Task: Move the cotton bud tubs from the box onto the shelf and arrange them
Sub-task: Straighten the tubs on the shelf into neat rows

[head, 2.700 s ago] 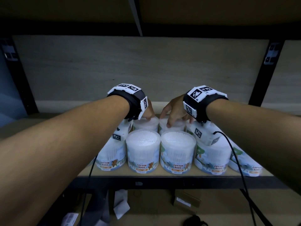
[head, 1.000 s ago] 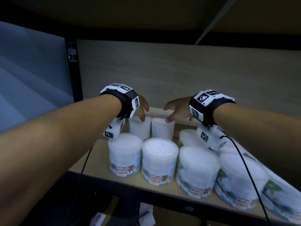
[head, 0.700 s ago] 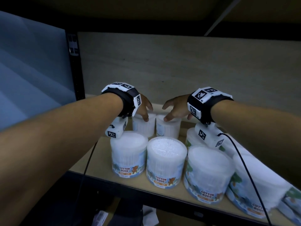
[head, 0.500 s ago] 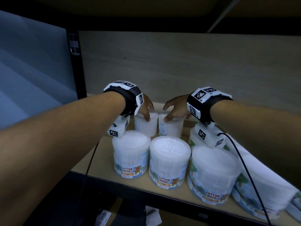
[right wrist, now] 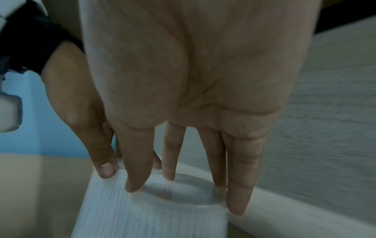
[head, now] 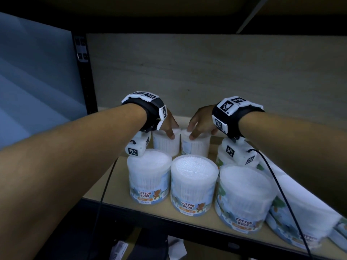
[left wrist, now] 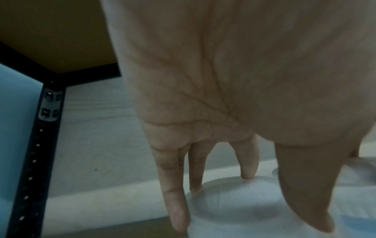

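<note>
Several white cotton bud tubs stand on the wooden shelf (head: 116, 192). The front row begins with a left tub (head: 148, 177) and a middle tub (head: 193, 184), and more run off to the right. Behind them are two back tubs, side by side. My left hand (head: 170, 131) grips the left back tub (head: 165, 147) from above. In the left wrist view its little finger and thumb run down the sides of this tub (left wrist: 234, 201). My right hand (head: 197, 131) grips the right back tub (head: 195, 147) the same way, its fingers round the lid (right wrist: 179, 191).
A black upright post (head: 84, 72) bounds the shelf on the left, with a blue wall beyond it. The pale back panel (head: 206, 72) is close behind the back tubs. Wrist-camera cables (head: 277, 186) hang over the front tubs. Papers (head: 176, 248) lie on the floor below.
Both hands have come down from hovering over the two back tubs and now clasp their lids. The head view has shifted slightly.
</note>
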`<state>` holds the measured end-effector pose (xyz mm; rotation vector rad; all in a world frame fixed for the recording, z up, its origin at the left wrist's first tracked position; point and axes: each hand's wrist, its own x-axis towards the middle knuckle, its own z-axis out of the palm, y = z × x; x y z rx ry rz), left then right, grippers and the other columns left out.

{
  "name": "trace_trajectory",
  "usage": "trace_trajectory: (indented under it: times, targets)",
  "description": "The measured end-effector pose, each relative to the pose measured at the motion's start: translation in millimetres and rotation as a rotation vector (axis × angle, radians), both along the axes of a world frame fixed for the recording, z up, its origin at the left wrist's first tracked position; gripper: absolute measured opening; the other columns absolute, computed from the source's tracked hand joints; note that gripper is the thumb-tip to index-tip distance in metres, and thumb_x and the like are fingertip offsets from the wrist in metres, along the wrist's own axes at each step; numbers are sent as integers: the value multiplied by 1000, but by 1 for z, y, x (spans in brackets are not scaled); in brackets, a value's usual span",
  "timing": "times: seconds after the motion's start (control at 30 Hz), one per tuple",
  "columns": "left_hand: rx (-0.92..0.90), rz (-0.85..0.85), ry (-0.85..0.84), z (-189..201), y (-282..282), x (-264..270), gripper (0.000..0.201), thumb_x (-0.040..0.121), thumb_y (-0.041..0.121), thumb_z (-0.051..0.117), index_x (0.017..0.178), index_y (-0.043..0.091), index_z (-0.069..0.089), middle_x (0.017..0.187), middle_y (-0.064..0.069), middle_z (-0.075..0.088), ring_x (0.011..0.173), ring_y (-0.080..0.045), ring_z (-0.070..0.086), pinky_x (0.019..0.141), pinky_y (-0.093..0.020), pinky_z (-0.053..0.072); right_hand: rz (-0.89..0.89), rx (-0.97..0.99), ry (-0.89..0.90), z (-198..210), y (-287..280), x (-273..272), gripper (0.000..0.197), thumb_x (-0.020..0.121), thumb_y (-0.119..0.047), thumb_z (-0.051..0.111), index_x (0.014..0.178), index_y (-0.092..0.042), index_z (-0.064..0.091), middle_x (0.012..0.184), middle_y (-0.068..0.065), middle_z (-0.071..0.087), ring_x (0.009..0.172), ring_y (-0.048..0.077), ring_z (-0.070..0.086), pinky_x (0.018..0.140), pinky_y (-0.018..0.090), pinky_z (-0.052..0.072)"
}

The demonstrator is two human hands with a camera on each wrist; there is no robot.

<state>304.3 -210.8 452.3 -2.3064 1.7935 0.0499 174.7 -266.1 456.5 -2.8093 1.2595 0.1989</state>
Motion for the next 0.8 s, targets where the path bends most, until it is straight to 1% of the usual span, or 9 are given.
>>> trace_trajectory:
  times: [0.1,0.2,0.33,0.43,0.57,0.63,0.7,0.77,0.8]
  targets:
    - [-12,30,35,0,7,-2,66,94,45,58,152,33,29,151,1,41,125,-21,53,89,-19,43,-2,1,2,0,1,2,46,87,-35,71,131,-24,62,131,-4,58,111,14,56,84,21,45]
    - [2,55,59,0,10,-4,68,91,49,60,151,34,32,151,1,42,114,-19,57,87,-20,41,-7,4,17,0,3,4,43,85,-33,72,126,-21,64,122,-2,61,102,16,59,86,25,50]
    - [-9,62,68,-1,11,-4,72,92,50,58,154,31,26,153,-1,38,110,-19,57,93,-22,43,-38,55,19,3,3,5,44,82,-32,76,123,-21,64,125,2,61,110,24,62,91,40,55]
    - [-27,60,90,-4,8,-2,76,93,44,60,155,31,18,157,-2,31,129,-23,49,83,-21,42,-58,40,39,3,0,7,59,84,-41,73,132,-13,58,132,8,57,112,24,57,89,34,51]
    - [5,65,114,-7,2,2,64,95,33,60,152,22,32,151,-6,39,130,-24,48,57,-18,42,-132,10,71,-2,-2,13,67,83,-46,73,135,-8,54,132,12,57,111,26,60,93,33,50]
    - [-1,73,120,-6,2,4,65,95,32,60,152,20,32,152,-5,37,132,-24,46,64,-20,45,-146,16,77,-2,-2,16,65,82,-43,74,134,-8,55,131,12,57,102,26,62,87,33,53]
    - [-25,74,137,-6,1,5,65,95,32,61,152,20,32,154,-4,36,134,-23,45,83,-23,45,-150,18,96,-1,-2,17,62,83,-42,74,134,-11,55,131,10,57,95,23,62,69,28,55]
    - [-19,81,123,-6,4,3,67,96,39,56,154,20,27,155,-5,33,134,-24,44,93,-24,43,-154,-11,151,-1,-2,18,59,87,-41,69,136,-12,54,134,9,55,102,23,61,52,21,49]
    - [-21,80,117,-7,6,2,69,96,42,55,155,20,25,156,-5,31,134,-24,44,97,-25,43,-168,-11,178,-2,-1,19,59,88,-41,68,137,-12,53,135,9,55,110,23,60,51,20,47]
